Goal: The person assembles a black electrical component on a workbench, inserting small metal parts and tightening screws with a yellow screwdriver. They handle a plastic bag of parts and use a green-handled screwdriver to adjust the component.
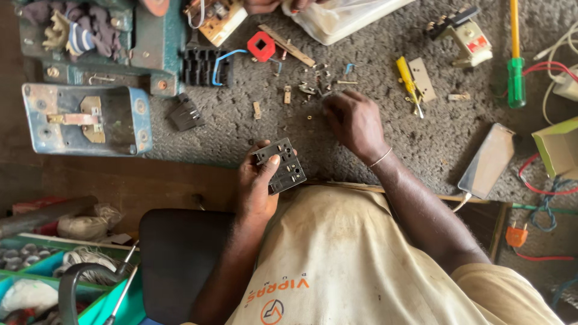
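Observation:
My left hand (pixel 256 186) grips a grey plastic socket plate (pixel 280 165) with several slots, held just above my lap near the mat's front edge. My right hand (pixel 355 120) reaches forward over the grey mat (pixel 421 138), fingers bent down among several small metal screws and contacts (pixel 313 87). Whether its fingertips pinch one of the small parts is hidden. A thin bangle sits on the right wrist.
A yellow-handled screwdriver (pixel 408 81) and a green-handled screwdriver (pixel 515 72) lie at right. A phone (pixel 489 161) on a cable lies right of my arm. A blue metal casing (pixel 84 120), a black finned part (pixel 201 65) and a red piece (pixel 261 46) lie at left. Another person's hand (pixel 283 5) is at the top.

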